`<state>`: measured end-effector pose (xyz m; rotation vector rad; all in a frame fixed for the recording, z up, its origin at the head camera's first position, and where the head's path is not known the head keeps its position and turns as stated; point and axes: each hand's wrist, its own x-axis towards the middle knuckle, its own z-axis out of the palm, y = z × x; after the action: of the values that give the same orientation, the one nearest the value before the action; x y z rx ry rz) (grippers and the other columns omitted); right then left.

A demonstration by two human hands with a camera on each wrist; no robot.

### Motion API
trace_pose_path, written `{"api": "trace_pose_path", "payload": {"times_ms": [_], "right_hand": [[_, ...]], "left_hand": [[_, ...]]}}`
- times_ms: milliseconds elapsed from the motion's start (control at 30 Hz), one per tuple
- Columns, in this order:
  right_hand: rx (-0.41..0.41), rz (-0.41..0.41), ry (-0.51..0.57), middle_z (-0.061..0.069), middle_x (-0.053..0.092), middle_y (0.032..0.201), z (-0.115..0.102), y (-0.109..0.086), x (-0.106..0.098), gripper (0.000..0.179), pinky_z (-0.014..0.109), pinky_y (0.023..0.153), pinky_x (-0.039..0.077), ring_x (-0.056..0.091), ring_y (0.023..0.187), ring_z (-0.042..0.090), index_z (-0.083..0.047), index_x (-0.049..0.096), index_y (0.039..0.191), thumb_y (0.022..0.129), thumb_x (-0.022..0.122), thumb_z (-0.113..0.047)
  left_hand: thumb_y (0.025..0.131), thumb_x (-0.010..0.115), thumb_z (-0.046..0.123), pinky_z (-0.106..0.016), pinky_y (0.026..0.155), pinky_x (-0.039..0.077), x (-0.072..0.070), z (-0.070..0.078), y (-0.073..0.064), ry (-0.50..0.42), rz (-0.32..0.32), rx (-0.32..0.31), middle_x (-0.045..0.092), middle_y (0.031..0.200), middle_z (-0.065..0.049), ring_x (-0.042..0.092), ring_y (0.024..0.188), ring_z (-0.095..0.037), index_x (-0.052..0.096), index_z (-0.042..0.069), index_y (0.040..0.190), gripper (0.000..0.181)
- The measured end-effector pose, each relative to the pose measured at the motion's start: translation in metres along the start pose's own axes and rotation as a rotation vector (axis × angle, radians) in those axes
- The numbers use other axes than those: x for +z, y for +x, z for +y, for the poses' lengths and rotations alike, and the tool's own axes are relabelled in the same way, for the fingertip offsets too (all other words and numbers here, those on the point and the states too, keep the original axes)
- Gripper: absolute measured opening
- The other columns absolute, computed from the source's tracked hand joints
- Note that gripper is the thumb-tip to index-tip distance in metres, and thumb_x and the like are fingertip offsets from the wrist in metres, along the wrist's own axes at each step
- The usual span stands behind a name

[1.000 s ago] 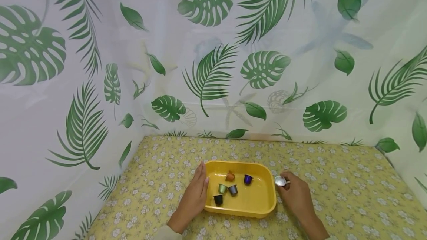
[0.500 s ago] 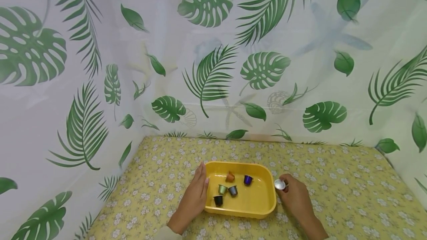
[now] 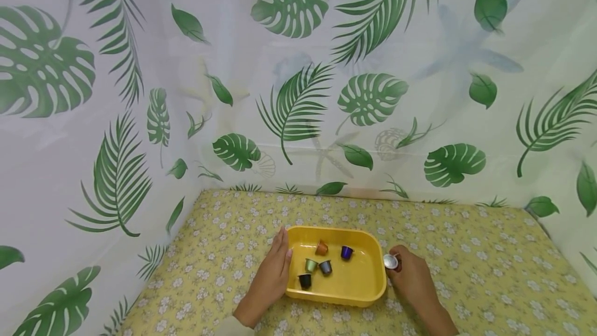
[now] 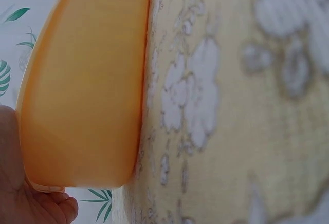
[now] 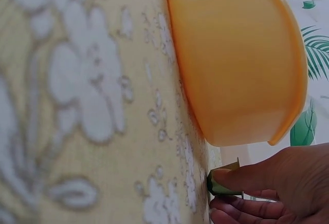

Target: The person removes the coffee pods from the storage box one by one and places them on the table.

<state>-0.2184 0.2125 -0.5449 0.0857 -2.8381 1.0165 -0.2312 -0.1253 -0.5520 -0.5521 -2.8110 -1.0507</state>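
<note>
From the head, I see the left hand (image 3: pixel 270 271) against the left end of the yellow plastic tray (image 3: pixel 356 283), fingers nearly straight; just off its right end, the right hand (image 3: pixel 412 275) pinches a green coffee capsule (image 3: pixel 389 262), foil lid up. Inside the tray lie an orange capsule (image 3: pixel 322 247), purple capsule (image 3: pixel 346 253), pale green capsule (image 3: pixel 311 265), grey capsule (image 3: pixel 325 267) and black capsule (image 3: pixel 305 280).

From the left wrist, that hand meets the tray's end. From the right wrist, thumb and fingers grip the green coffee capsule low beside the tray.
</note>
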Motion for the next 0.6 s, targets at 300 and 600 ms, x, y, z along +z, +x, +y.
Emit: {"api": "trace_pose_path", "payload": {"times_ms": [300, 600], "right_hand": [[0.037, -0.046, 0.012, 0.018, 0.071, 0.099, 0.000, -0.002, -0.002, 0.052, 0.041, 0.068, 0.061, 0.071, 0.081, 0.027, 0.009, 0.059, 0.124, 0.082, 0.085, -0.006], [0.066, -0.081, -0.058, 0.023, 0.069, 0.109, -0.009, -0.004, -0.011, 0.067, 0.038, 0.063, 0.058, 0.066, 0.078, 0.023, 0.010, 0.057, 0.133, 0.080, 0.088, -0.015]], "left_hand": [[0.114, 0.023, 0.038, -0.052, 0.121, 0.025, 0.001, 0.000, 0.001, -0.008, -0.007, 0.012, 0.005, 0.169, -0.010, 0.015, 0.153, -0.035, 0.016, -0.001, 0.160, 0.061], [0.112, 0.018, 0.045, -0.050, 0.122, 0.024, -0.001, 0.001, 0.000, -0.007, -0.004, -0.003, 0.004, 0.169, -0.009, 0.014, 0.154, -0.032, 0.016, 0.000, 0.160, 0.066]]}}
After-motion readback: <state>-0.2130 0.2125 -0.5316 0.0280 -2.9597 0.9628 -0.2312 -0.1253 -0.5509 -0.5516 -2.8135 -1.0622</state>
